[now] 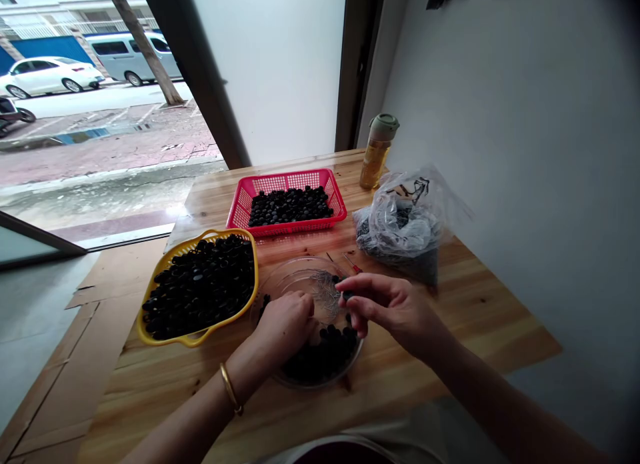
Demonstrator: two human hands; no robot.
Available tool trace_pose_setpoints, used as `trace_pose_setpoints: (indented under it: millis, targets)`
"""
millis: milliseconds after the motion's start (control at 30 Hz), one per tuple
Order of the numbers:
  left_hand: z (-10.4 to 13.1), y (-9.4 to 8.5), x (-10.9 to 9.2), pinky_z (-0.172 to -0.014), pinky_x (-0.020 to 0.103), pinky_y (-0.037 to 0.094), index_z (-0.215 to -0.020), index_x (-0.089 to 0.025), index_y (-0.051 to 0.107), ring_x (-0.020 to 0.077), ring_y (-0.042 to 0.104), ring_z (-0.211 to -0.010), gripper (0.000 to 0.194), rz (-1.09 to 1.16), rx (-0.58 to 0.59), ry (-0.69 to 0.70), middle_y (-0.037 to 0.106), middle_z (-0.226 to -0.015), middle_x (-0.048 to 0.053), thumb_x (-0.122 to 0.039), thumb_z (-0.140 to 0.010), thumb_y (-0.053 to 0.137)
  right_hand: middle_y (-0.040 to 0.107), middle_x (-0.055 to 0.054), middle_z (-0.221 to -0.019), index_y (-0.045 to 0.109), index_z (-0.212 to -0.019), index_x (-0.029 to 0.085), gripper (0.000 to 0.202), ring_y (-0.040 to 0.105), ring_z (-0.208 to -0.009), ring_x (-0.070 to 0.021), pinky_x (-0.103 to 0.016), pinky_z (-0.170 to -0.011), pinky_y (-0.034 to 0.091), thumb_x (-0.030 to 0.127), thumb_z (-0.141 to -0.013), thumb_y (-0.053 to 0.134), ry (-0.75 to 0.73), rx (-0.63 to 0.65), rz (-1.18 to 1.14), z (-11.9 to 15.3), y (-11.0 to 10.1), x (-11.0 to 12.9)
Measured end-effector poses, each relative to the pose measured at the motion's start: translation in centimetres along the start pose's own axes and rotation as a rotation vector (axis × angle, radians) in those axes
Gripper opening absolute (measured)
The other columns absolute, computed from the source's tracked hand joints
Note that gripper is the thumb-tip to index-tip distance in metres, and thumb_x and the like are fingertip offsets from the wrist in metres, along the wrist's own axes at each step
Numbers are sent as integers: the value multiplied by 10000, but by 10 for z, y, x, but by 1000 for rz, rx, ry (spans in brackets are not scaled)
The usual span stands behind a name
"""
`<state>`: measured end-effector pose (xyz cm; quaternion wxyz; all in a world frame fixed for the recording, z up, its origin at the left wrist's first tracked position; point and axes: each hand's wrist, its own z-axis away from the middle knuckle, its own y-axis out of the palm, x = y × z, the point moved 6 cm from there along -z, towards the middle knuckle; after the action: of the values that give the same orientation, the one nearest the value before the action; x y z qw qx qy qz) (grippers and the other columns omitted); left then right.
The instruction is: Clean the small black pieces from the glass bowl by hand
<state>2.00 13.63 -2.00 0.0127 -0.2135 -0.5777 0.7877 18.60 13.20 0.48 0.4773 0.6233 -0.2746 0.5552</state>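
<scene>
A small round black piece [347, 295] is pinched between the thumb and fingers of my right hand [383, 304], above the right side of a clear round tray [273, 267]. My left hand [287, 321] is over the tray's left part with its fingers curled closed. What they hold, if anything, is hidden behind the back of the hand. Inside the tray, thin silvery metal pins [327, 294] lie at the back, and a heap of black round pieces [317, 361] fills the front. A red-handled tool [354, 267] lies just behind the tray.
A yellow basket [256, 264] full of black cap-like pieces stands at the left. Farther back is a red basket [280, 231] with more black pieces. A clear plastic bag [400, 231] of dark contents and a drink bottle [377, 154] stand at the right, near the wall.
</scene>
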Motion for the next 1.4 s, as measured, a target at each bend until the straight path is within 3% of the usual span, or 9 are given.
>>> trace_pose_setpoints:
  millis: [167,367,433,500,633,800,1033,1233,1400]
  targets:
    - [-3,2,-1,-685,336,508,-658,-205,651,269,714,-758,191,81,2,12,751,-792,93,-85,-804,617,752,-22,-719,799,-1066,169,329,677,-555,-117,-232,-542,586,418,-856,846,-13,-89,-59,16,-9,-12]
    - [18,-11,6,-641,290,511,-811,-204,621,195,637,-695,146,322,-223,-12,697,-777,48,-194,-937,549,805,-76,-922,789,-1090,175,311,707,-588,-114,-224,-556,610,384,-864,835,-25,-72,-44,15,1,-29]
    - [33,-16,6,-516,235,464,-933,-187,630,135,558,-561,179,573,-333,-69,693,-787,30,-319,-1000,530,801,-55,-924,765,-1116,191,319,710,-600,-108,-206,-569,606,328,-842,853,-55,-84,-7,14,8,-34]
    - [50,-14,7,-476,191,438,-1011,-180,660,86,502,-509,221,1035,-498,-172,710,-830,18,-396,-967,644,792,-24,-859,749,-1053,203,260,703,-591,-103,-185,-568,591,283,-831,858,-103,-101,26,14,16,-36]
    - [70,6,-5,-612,171,544,-961,-219,771,101,636,-633,242,1571,-652,-254,752,-811,1,-359,-798,885,788,-12,-799,747,-890,209,128,689,-573,-101,-168,-571,568,243,-834,856,-266,-147,169,16,28,-32]
    - [77,9,-8,-725,181,593,-823,-228,849,156,730,-791,138,1513,-740,-158,780,-836,25,-345,-779,906,813,-8,-834,768,-922,243,134,728,-611,-132,-183,-599,591,206,-832,860,-435,-203,304,20,36,-22]
    - [79,15,-1,-710,190,610,-869,-230,846,165,756,-781,196,1608,-712,-260,803,-847,24,-355,-746,933,835,-9,-883,769,-949,247,193,801,-762,-151,-148,-711,612,148,-817,867,-580,-230,404,23,45,-12]
    - [78,16,-2,-753,188,607,-797,-216,824,153,734,-802,210,1664,-800,-228,775,-838,18,-378,-731,940,833,-8,-882,772,-946,244,132,805,-796,-137,-124,-769,604,192,-854,852,-618,-251,380,22,52,-11]
    - [80,25,-4,-829,234,593,-794,-215,816,179,721,-913,134,1692,-734,-198,748,-975,41,-327,-808,887,827,-3,-862,790,-942,258,109,801,-773,-149,-136,-751,610,228,-859,856,-591,-243,382,23,52,-13]
